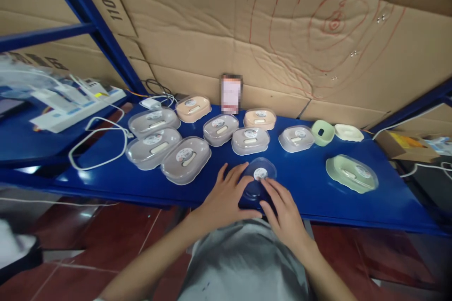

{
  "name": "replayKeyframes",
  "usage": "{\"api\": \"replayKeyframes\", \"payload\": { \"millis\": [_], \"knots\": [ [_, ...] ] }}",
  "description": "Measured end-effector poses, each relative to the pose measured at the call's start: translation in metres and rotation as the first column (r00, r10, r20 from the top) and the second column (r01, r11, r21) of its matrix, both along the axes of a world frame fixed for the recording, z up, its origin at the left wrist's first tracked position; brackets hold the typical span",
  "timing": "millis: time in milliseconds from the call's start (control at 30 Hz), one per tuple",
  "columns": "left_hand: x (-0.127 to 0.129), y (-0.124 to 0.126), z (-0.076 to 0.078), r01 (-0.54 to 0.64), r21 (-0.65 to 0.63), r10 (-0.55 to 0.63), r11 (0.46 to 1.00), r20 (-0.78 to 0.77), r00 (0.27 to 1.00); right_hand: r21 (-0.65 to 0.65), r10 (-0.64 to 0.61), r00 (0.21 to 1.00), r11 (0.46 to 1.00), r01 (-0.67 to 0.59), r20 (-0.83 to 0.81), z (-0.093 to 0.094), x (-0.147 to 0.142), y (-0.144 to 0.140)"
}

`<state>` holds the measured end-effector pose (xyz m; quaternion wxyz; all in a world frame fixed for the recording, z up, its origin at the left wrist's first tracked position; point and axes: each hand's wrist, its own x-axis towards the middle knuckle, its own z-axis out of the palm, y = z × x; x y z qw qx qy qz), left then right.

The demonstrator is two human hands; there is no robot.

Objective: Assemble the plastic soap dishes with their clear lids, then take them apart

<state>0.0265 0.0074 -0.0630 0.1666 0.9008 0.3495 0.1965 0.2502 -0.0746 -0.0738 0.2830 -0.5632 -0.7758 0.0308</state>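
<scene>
Resting flat with spread fingers, the left hand (226,195) and right hand (282,207) touched a clear lid (259,179) at lower centre of the blue shelf (318,188), cardboard (247,33) behind.

On the surface (310,193), a clear lid (259,179) lies at the front edge, between the left hand (226,197) and the right hand (284,211), and both hands touch it. Behind it and to the left lie many closed soap boxes (185,160) in rows. To the right, near the front, lies one more box (351,174). Further back on the right stand a small tray (322,132) and a dish (349,132) side by side. A power strip (76,108) with cables lies far left. Cardboard (247,23) stands behind everything.
</scene>
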Motion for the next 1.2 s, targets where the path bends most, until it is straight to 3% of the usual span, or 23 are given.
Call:
{"api": "replayKeyframes", "payload": {
  "millis": [100, 167, 233, 333, 433, 567, 1200],
  "knots": [
    [0.003, -0.001, -0.004, -0.123, 0.026, 0.123, 0.992, 0.019, 0.992, -0.016, 0.194, 0.978, 0.981, -0.196, -0.078, 0.003, 0.01, -0.004],
    [0.003, -0.001, -0.004, -0.137, 0.04, 0.137, 0.99, 0.026, 0.99, -0.006, 0.216, 0.973, 0.976, -0.217, -0.077, 0.007, 0.022, -0.003],
    [0.002, 0.0, -0.003, -0.128, 0.042, 0.127, 0.991, 0.025, 0.992, 0.025, 0.148, 0.988, 0.989, -0.148, -0.038, 0.009, 0.039, 0.002],
    [0.002, 0.001, -0.001, -0.106, 0.028, 0.106, 0.994, 0.015, 0.994, 0.075, -0.066, 0.998, 0.995, 0.066, 0.003, 0.006, 0.065, 0.014],
    [0.002, 0.001, -0.001, -0.075, 0.018, 0.075, 0.997, -0.002, 0.997, 0.043, -0.201, 0.978, 0.979, 0.199, 0.053, -0.001, 0.077, 0.023],
    [0.002, 0.001, -0.001, -0.052, 0.019, 0.052, 0.998, -0.013, 0.999, 0.008, -0.201, 0.969, 0.979, 0.202, 0.144, -0.006, 0.076, 0.026],
    [0.002, 0.0, -0.001, -0.042, 0.017, 0.042, 0.999, -0.011, 0.999, 0.026, -0.191, 0.972, 0.982, 0.189, 0.134, -0.007, 0.076, 0.025]
  ]
}}
